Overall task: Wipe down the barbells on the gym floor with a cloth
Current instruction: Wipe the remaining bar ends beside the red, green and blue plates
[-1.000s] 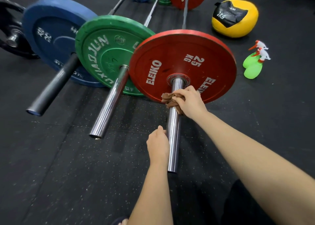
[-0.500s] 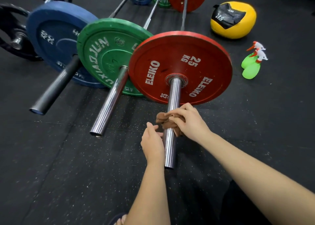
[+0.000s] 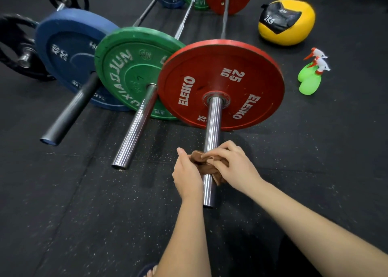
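Cloth: our right hand (image 3: 233, 167) curls its fingers round the brown cloth (image 3: 197, 160), bunched over the chrome barbell sleeve (image 3: 213, 125).
Left hand: our left hand (image 3: 186, 176) lies against the sleeve's left side and touches the cloth. We cannot tell whether it grips.
Axis: the sleeve runs from the red Eleiko plate (image 3: 220, 83) toward us.
Next stroke: we judge it follows that axis.

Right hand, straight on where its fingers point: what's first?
The left hand. The right hand grips the brown cloth on the bar sleeve, fingers pointing left across it; the left hand's fingers sit just beyond, apparently touching the cloth.
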A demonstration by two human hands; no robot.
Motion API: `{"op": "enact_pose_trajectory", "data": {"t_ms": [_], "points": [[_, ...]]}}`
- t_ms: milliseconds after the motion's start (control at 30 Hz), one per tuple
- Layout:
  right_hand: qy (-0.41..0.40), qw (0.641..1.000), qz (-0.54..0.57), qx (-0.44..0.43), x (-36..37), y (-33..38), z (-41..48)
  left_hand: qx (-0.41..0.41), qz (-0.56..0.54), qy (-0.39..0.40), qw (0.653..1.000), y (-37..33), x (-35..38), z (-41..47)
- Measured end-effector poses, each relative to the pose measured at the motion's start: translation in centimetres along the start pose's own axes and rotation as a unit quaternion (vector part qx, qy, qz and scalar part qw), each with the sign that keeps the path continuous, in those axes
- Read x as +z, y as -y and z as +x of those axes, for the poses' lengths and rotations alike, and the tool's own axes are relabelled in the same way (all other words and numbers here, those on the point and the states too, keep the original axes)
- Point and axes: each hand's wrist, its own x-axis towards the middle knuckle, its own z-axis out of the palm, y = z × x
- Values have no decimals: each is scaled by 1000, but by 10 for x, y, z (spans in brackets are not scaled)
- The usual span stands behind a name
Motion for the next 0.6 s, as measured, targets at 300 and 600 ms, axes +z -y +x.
{"op": "enact_pose_trajectory", "data": {"t_ms": [300, 600], "points": [[-58, 994, 40, 81, -1, -3, 54, 6, -21, 12, 1000, -5, -3, -7], [16, 998, 68, -3, -1, -8, -21, -17, -79, 30, 996, -4, -4, -8]]}}
